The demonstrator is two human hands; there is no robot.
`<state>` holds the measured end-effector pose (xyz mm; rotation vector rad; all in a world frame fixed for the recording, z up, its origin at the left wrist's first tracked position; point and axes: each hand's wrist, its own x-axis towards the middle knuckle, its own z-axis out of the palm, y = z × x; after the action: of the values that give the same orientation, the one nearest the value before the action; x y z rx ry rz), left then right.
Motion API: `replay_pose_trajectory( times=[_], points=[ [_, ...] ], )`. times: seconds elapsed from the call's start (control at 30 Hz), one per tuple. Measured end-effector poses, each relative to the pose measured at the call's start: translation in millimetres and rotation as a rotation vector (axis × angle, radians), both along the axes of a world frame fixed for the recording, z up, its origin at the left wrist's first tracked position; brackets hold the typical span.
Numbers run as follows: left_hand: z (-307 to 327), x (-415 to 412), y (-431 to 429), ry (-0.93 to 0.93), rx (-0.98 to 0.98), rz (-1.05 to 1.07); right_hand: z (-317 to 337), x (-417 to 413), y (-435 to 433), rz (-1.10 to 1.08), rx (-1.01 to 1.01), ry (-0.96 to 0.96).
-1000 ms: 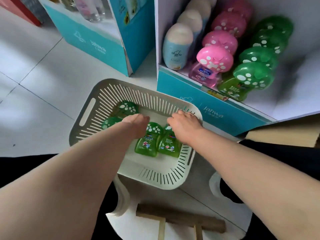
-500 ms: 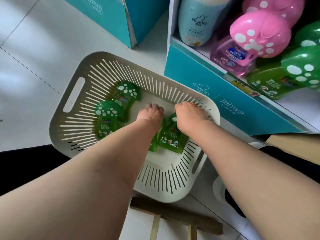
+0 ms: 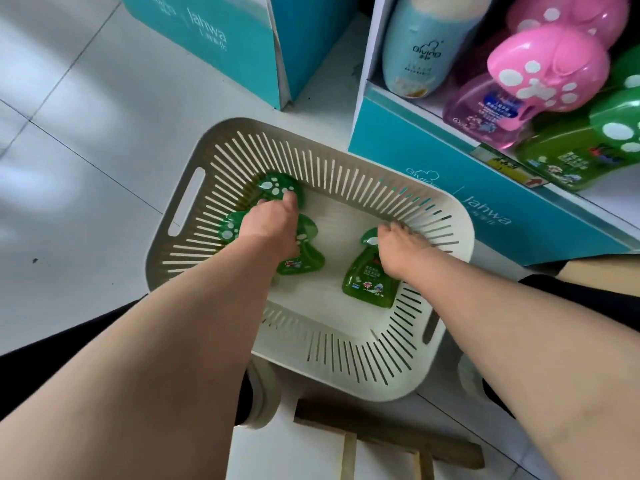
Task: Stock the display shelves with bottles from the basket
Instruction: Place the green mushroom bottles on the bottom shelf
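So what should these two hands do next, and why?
Probably close each hand on a bottle and lift it out: the right hand covers the cap of the lone green bottle, the left hand lies on the bottle cluster in the basket.

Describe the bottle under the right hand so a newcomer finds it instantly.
Find the white slotted basket beside the teal display shelf. Near its right wall a green bottle lies flat, the right hand gripping its cap. It lies alone; the other green bottles cluster under the left hand.

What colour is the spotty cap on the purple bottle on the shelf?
The mushroom-shaped cap is bright pink with white spots; the head view shows it best.
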<state>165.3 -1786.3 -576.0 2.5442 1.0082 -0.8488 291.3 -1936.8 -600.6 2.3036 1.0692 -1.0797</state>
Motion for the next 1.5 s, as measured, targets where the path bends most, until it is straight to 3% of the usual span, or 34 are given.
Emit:
replay_pose_trajectory(
  times=[0.2,0.33,0.47,0.63,0.83,1.03,1.3,1.5],
  points=[
    [-2.1,-0.8,5.5,-0.079,-0.008,0.084,-13.6,-3.7,5.0,-0.076,-0.052,-0.043],
    [-5.7,2.0,5.6,-0.074,0.000,0.079,-21.1,-14.7,2.2,-0.009,-0.116,0.049],
    [-7.7,3.9,4.8,-0.070,0.001,0.093,-30.6,-36.2,-6.5,-0.064,-0.055,0.147],
    [-8.5,5.5,2.3,-0.036,0.008,0.079,-11.2,-29.3,8.6,0.037,-0.020,0.176],
    [15.5,11.4,-1.9,-0.054,0.078,0.009,29.0,-24.8,14.2,0.181,0.214,0.018],
    [70.9,6.6,-6.7,-0.174,0.142,-0.036,88.4,-8.9,3.1,0.164,0.437,-0.108],
    [168.7,10.5,-42.8,-0.143,0.231,-0.184,197.6,3.5,-62.2,0.232,0.506,-0.275],
    [222.5,41.1,-90.8,-0.261,0.252,-0.278,258.9,2.7,-120.8,0.172,0.652,-0.388]
  ],
)
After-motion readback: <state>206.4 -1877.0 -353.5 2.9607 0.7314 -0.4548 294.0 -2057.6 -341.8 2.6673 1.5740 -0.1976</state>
